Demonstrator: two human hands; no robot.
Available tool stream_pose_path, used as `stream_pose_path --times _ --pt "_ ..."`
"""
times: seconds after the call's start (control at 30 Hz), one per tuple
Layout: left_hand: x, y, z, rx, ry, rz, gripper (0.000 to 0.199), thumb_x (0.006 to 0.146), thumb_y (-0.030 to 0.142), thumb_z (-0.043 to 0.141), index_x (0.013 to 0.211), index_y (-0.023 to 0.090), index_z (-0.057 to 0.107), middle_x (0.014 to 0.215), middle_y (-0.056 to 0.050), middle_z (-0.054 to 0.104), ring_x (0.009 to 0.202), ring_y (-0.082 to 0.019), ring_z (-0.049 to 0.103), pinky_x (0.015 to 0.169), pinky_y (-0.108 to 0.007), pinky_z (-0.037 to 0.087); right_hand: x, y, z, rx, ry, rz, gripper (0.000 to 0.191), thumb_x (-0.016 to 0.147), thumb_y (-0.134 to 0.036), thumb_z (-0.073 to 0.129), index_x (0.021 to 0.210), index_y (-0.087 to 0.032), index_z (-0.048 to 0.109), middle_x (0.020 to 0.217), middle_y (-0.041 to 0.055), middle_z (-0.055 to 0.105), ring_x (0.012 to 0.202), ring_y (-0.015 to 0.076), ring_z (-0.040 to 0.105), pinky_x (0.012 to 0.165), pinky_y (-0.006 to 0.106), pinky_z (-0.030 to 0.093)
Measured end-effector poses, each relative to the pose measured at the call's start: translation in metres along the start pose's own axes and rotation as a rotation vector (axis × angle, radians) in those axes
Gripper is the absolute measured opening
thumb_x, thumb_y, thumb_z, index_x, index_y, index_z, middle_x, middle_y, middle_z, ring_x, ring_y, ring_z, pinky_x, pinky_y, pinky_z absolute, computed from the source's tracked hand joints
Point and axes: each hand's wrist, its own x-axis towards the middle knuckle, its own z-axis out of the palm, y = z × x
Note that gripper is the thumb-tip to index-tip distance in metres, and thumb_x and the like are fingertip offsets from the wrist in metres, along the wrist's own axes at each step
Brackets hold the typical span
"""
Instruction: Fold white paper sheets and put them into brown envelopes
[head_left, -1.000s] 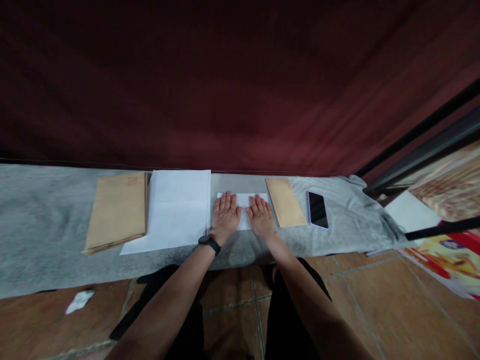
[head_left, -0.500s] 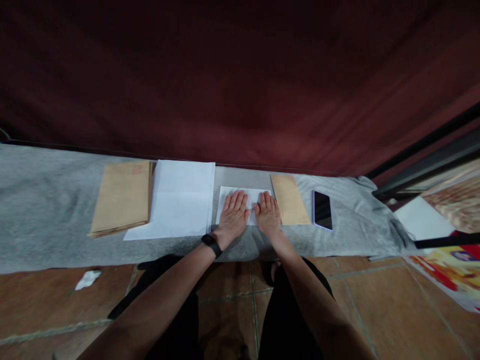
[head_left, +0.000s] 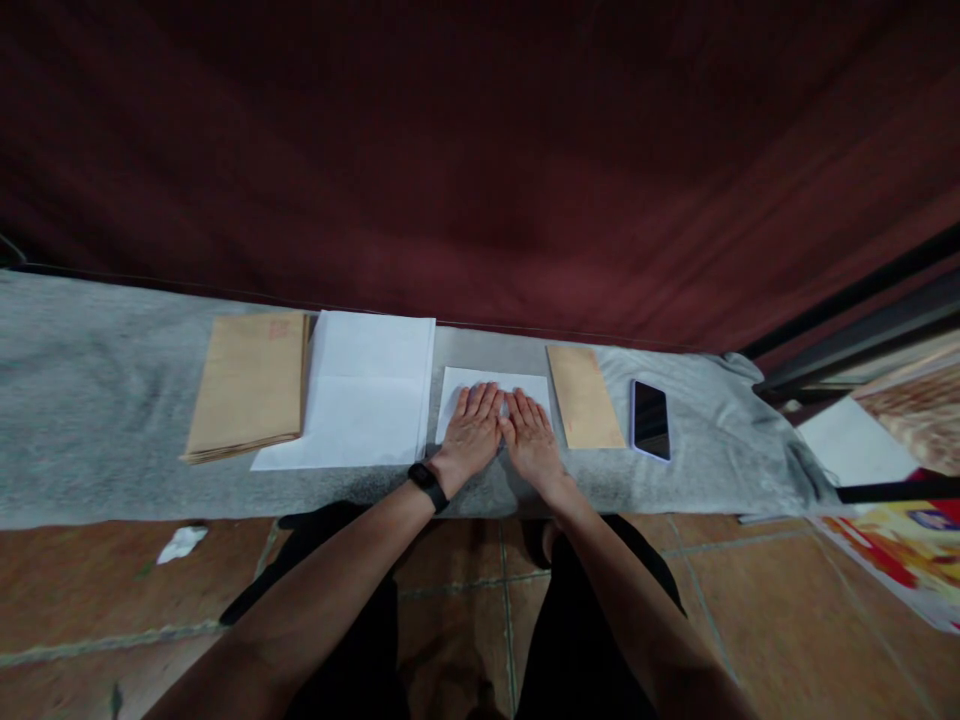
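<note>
A small white folded paper point(head_left: 453, 387) lies on the grey cloth in front of me. My left hand point(head_left: 472, 430) rests flat on its left part, fingers stretched out, a black band on the wrist. Beside it my right hand point(head_left: 532, 436) lies flat on the right part, fingers extended. The two hands touch or nearly touch near the thumbs. Just right of the paper is a single brown envelope point(head_left: 586, 397). Larger white sheets point(head_left: 367, 390) with a crease lie to the left, partly under a stack of brown envelopes point(head_left: 247, 380).
A phone point(head_left: 650, 420) lies on the grey cloth point(head_left: 712, 430) at the right. Behind the cloth hangs a dark red curtain point(head_left: 480, 200). A crumpled white tissue point(head_left: 181, 544) is on the tiled floor. A colourful printed box or bag point(head_left: 907, 545) stands at the far right.
My right hand has moved left across the paper, closer to my left hand. Both hands stay flat. The view has shifted slightly.
</note>
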Motion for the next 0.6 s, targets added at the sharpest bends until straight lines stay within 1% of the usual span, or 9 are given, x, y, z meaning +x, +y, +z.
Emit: stream_pose_path --times 0.1,0.23,0.37,0.47,0.6 --pt "-0.001 -0.001 0.001 -0.006 0.004 0.0 0.058 0.1 0.028 0.03 0.155 0.009 0.036 0.165 -0.013 0.032 0.155 -0.027 0.022 0.127 -0.052 0.012 -0.002 0.004 -0.001 -0.032 0.0 -0.006 0.056 0.109 -0.037 0.025 0.157 -0.012 0.035 0.165 0.0124 0.029 0.154 0.0238 0.027 0.125 0.044 0.022" --pt "-0.003 -0.003 0.001 -0.021 -0.008 -0.018 0.057 0.102 0.032 0.031 0.156 0.014 0.036 0.166 -0.01 0.031 0.156 -0.027 0.021 0.127 -0.055 0.011 -0.006 0.009 -0.002 -0.061 0.002 -0.002 0.056 0.108 -0.038 0.027 0.159 -0.013 0.031 0.166 0.0121 0.028 0.154 0.0234 0.025 0.125 0.044 0.023" --pt "-0.004 -0.005 0.0 -0.029 -0.018 -0.034 0.058 0.103 0.037 0.031 0.157 0.017 0.035 0.166 -0.009 0.03 0.156 -0.028 0.019 0.126 -0.057 0.01 -0.009 0.013 -0.002 -0.063 0.011 0.018 0.058 0.108 -0.04 0.029 0.159 -0.013 0.031 0.165 0.0129 0.03 0.154 0.0249 0.027 0.123 0.045 0.025" --pt "-0.005 -0.008 0.0 -0.031 -0.016 -0.059 0.059 0.104 0.04 0.03 0.157 0.015 0.034 0.166 -0.01 0.03 0.156 -0.028 0.019 0.126 -0.055 0.012 -0.011 0.015 -0.003 -0.058 0.026 0.033 0.058 0.108 -0.04 0.031 0.159 -0.011 0.031 0.164 0.0147 0.033 0.153 0.0256 0.029 0.123 0.045 0.027" --pt "-0.006 -0.012 0.0 -0.022 -0.003 -0.125 0.06 0.104 0.039 0.028 0.157 0.011 0.034 0.166 -0.013 0.029 0.156 -0.028 0.02 0.127 -0.05 0.014 -0.015 0.015 -0.005 -0.065 0.042 0.06 0.057 0.107 -0.037 0.032 0.157 -0.008 0.033 0.162 0.0159 0.036 0.152 0.0252 0.031 0.122 0.044 0.03"
